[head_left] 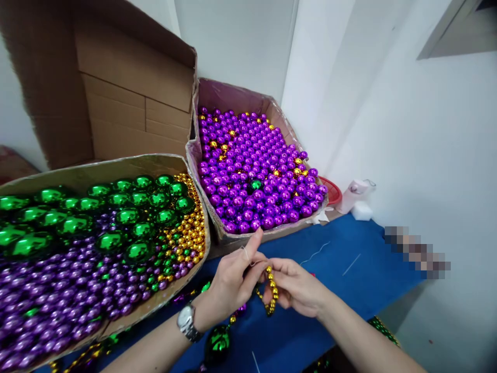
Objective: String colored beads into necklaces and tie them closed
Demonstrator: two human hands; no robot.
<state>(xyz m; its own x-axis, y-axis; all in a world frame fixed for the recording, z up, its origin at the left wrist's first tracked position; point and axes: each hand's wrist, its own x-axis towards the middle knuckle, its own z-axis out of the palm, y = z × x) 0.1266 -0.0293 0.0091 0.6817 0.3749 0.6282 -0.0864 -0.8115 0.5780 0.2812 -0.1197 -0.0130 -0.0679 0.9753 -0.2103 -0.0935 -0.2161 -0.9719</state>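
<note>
My left hand [233, 277], with a metal watch [187, 320] on its wrist, is closed with the index finger raised. A thin pale thread [245, 252] loops around that finger, and its thumb meets the fingers of my other hand. Pinched in my right hand [298, 287] is a short string of shiny gold beads [272, 290], which hangs down in a curve. The exact point where the fingertips meet is partly hidden. Below my left hand, a large green ball [218, 342] lies on the blue tabletop [303, 336], joined to smaller gold and purple beads.
A cardboard box [205, 228] at left holds green balls [137, 249], purple beads [70, 290] and small gold beads [192, 233]. Another box [285, 111] behind holds purple beads with some gold. A red basket [332, 190] and a white block [362, 211] stand near the wall.
</note>
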